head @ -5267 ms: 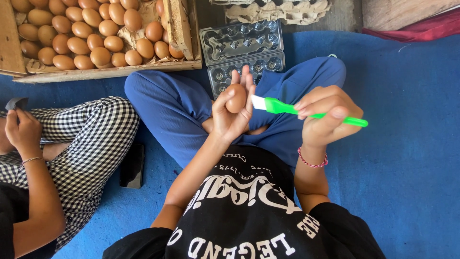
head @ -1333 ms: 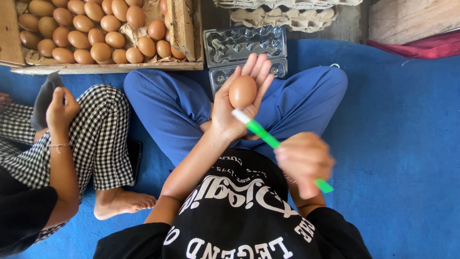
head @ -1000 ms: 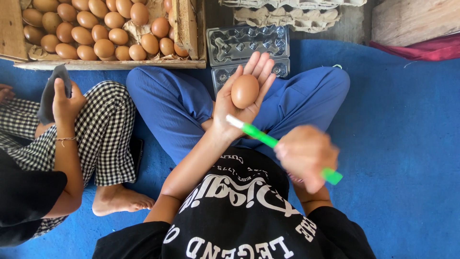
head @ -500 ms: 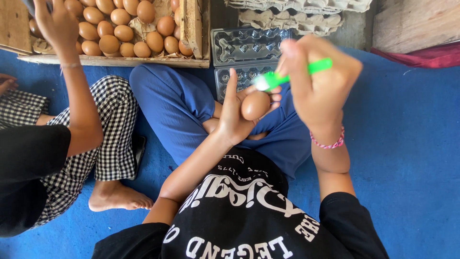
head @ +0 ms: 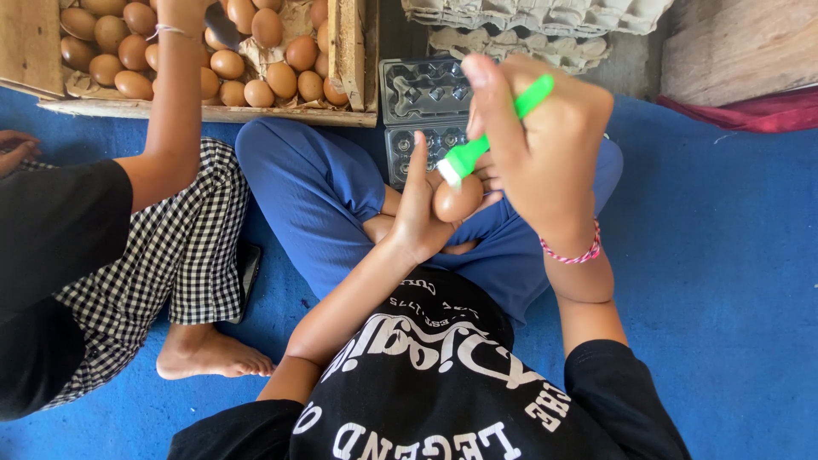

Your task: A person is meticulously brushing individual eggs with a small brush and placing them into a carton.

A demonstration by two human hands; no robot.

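My left hand [head: 419,211] holds a brown egg [head: 457,198] upright in front of me, over my crossed legs in blue trousers [head: 328,200]. My right hand [head: 545,145] grips a green brush with a white head [head: 486,140], and the head touches the top of the egg. A pink bracelet sits on my right wrist.
A wooden crate [head: 345,64] full of several brown eggs stands at the far left. Grey plastic egg trays [head: 423,89] and stacked cardboard trays [head: 528,17] lie ahead. A person in checked trousers [head: 183,243] sits to my left, one arm [head: 170,111] reaching into the crate. Blue mat [head: 724,281] covers the floor.
My right hand has swung the green brush from below the egg up over it, so the head now rests on top. The person beside me has stretched an arm into the crate.
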